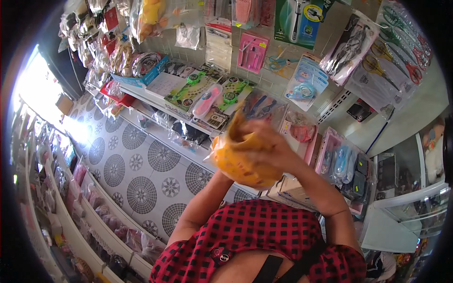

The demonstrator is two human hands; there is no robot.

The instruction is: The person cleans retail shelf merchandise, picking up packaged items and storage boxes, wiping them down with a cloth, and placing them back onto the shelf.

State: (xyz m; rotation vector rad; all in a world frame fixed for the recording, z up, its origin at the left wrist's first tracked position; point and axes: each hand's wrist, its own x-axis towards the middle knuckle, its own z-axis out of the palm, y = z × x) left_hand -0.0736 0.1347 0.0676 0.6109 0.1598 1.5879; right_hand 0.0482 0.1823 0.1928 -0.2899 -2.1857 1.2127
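up close, both hands raised in front of the chest around a yellow-orange bundle (238,162) wrapped in clear plastic, held above the shelf edge and just over the red-and-black checked shirt (257,231). right hand (273,144) laid over the top and right side of the bundle, fingers curled down onto it, grip pressed around the wrapping. left hand (222,162) mostly hidden behind the bundle, only the forearm rising to it from below; cannot tell how its grip is set, though plainly touching the underside. blurred at the upper end of the bundle, a brownish flap sticking up.

just behind the hands, a sloping white shelf (155,101) loaded with carded toy watches (224,96) in green and pink, flat in their packs. further right on the same shelf, pink packets (337,160) of small blue items, near the right forearm. up on the wall, a pink manicure set card (252,52), a blue card with round pieces (306,80), and rows of scissors (401,42) hanging at the far right. down left, a patterned tile floor (137,165) with round motifs, and along its far side another rack of bagged goods (71,203). lower right, a glass cabinet (415,207).
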